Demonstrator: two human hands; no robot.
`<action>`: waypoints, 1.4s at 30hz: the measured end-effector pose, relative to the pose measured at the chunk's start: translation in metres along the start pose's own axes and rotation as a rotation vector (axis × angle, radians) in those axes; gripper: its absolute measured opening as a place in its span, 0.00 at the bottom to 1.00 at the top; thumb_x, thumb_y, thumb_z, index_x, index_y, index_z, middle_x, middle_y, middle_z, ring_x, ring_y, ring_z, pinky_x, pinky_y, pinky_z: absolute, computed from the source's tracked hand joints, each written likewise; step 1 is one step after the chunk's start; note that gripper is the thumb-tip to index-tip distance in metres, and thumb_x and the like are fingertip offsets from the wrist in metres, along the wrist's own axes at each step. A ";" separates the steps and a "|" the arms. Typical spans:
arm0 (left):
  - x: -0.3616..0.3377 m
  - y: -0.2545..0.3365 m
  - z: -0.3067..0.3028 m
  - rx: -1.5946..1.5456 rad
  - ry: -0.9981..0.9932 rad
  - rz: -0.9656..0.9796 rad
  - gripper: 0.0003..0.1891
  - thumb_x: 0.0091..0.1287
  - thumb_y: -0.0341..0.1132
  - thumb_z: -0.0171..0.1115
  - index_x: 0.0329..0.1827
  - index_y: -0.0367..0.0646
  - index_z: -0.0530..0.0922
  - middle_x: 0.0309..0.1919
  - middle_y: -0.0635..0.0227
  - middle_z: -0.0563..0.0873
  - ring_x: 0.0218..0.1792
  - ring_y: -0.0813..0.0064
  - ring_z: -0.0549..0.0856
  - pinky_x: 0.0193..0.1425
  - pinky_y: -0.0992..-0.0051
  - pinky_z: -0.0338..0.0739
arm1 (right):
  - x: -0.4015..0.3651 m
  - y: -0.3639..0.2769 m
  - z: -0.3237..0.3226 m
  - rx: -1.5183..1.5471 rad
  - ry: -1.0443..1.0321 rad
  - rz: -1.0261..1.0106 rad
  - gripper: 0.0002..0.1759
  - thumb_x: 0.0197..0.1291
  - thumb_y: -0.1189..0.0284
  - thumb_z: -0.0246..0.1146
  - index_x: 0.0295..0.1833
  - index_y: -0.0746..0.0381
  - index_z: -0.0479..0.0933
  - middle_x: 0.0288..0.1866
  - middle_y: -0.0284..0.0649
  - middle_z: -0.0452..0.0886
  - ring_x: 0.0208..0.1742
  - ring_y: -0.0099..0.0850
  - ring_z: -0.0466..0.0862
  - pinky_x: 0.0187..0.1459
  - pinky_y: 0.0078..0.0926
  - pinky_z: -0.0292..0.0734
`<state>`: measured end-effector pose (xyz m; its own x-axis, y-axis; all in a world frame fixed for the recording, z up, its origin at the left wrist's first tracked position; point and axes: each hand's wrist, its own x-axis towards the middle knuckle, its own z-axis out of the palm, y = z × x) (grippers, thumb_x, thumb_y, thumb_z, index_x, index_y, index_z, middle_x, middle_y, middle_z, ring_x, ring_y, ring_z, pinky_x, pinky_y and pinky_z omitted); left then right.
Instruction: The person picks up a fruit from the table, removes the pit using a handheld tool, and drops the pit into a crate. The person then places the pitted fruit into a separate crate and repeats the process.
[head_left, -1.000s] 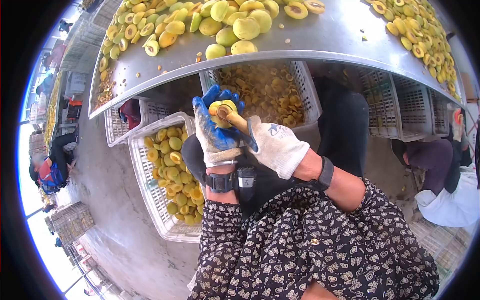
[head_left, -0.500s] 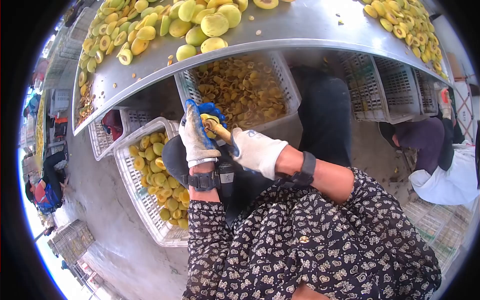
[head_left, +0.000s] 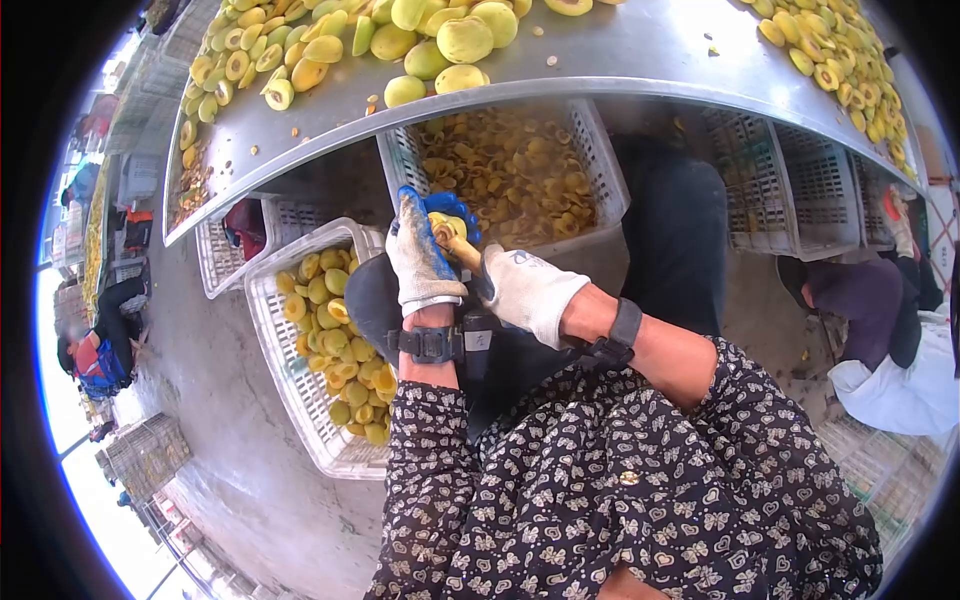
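My left hand [head_left: 424, 250], in a white and blue glove, is closed round a yellow fruit piece [head_left: 445, 228]. My right hand [head_left: 525, 292], in a white glove, grips a tool with a light wooden handle [head_left: 463, 250]. The tool's tip is at the fruit and hidden by it. Both hands are above my lap, in front of a white crate [head_left: 612, 180] of yellow fruit scraps under the table edge. To the left, a second white crate [head_left: 285, 400] holds halved yellow-green fruit [head_left: 335, 345].
A metal table [head_left: 600, 55] spans the top, with fruit heaps [head_left: 470, 38] at its left and right [head_left: 830, 60]. Empty-looking crates [head_left: 815, 185] stand under it at right. A person in white cloth [head_left: 900, 375] sits far right; another person [head_left: 105, 345] is far left.
The view has shifted, so the table, crates and hands appear further right. The fruit piece has turned slightly in my left hand, with the tool still against it.
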<state>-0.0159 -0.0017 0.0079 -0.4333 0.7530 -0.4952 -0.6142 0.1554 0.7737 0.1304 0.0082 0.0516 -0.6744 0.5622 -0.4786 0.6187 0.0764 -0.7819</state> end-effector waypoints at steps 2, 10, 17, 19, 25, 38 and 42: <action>-0.001 0.002 0.001 0.035 -0.015 -0.027 0.24 0.68 0.52 0.54 0.33 0.35 0.78 0.22 0.59 0.82 0.21 0.65 0.82 0.24 0.69 0.79 | 0.001 0.003 -0.001 0.098 -0.093 0.066 0.11 0.60 0.71 0.54 0.43 0.68 0.71 0.30 0.50 0.80 0.32 0.44 0.82 0.33 0.37 0.76; -0.005 0.009 0.015 -0.091 -0.186 -0.131 0.22 0.65 0.52 0.57 0.33 0.37 0.78 0.22 0.59 0.83 0.23 0.64 0.84 0.26 0.67 0.80 | -0.015 0.019 -0.025 0.917 -0.426 0.216 0.11 0.63 0.63 0.58 0.40 0.59 0.72 0.21 0.28 0.72 0.17 0.15 0.72 0.16 0.12 0.67; -0.014 0.011 0.016 0.084 -0.122 -0.099 0.24 0.66 0.53 0.56 0.33 0.35 0.79 0.19 0.59 0.81 0.19 0.66 0.81 0.23 0.69 0.78 | -0.019 0.000 -0.019 0.595 -0.344 0.196 0.09 0.64 0.66 0.58 0.40 0.60 0.71 0.20 0.30 0.73 0.15 0.19 0.72 0.14 0.13 0.65; -0.017 0.011 0.022 0.168 -0.119 -0.162 0.26 0.65 0.54 0.56 0.28 0.35 0.79 0.18 0.59 0.80 0.17 0.66 0.81 0.21 0.70 0.77 | -0.024 0.013 -0.022 0.927 -0.454 0.191 0.09 0.64 0.67 0.58 0.41 0.61 0.70 0.20 0.30 0.72 0.15 0.18 0.71 0.14 0.13 0.64; -0.012 0.007 0.024 0.278 -0.154 -0.182 0.25 0.65 0.53 0.57 0.28 0.35 0.79 0.17 0.60 0.80 0.16 0.67 0.80 0.20 0.70 0.76 | -0.021 0.044 -0.013 1.840 -0.903 0.328 0.15 0.70 0.67 0.47 0.51 0.68 0.70 0.19 0.26 0.66 0.12 0.16 0.64 0.14 0.12 0.58; -0.013 0.050 0.005 -0.150 -0.085 0.280 0.22 0.69 0.50 0.51 0.44 0.37 0.78 0.34 0.60 0.84 0.37 0.62 0.82 0.47 0.61 0.79 | 0.025 0.110 -0.018 -0.365 0.205 -0.037 0.16 0.63 0.72 0.53 0.55 0.63 0.71 0.31 0.47 0.81 0.32 0.42 0.82 0.33 0.33 0.76; -0.032 0.099 -0.050 -0.049 0.061 0.578 0.17 0.70 0.41 0.53 0.49 0.36 0.77 0.38 0.60 0.84 0.38 0.67 0.83 0.43 0.66 0.81 | 0.010 0.104 -0.024 -0.397 -0.005 0.187 0.27 0.62 0.74 0.48 0.68 0.59 0.61 0.46 0.58 0.77 0.48 0.51 0.78 0.47 0.42 0.73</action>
<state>-0.0959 -0.0429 0.0804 -0.7433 0.6686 -0.0211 -0.2960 -0.3005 0.9067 0.1974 0.0415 -0.0251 -0.5378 0.5924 -0.5998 0.8364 0.2853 -0.4680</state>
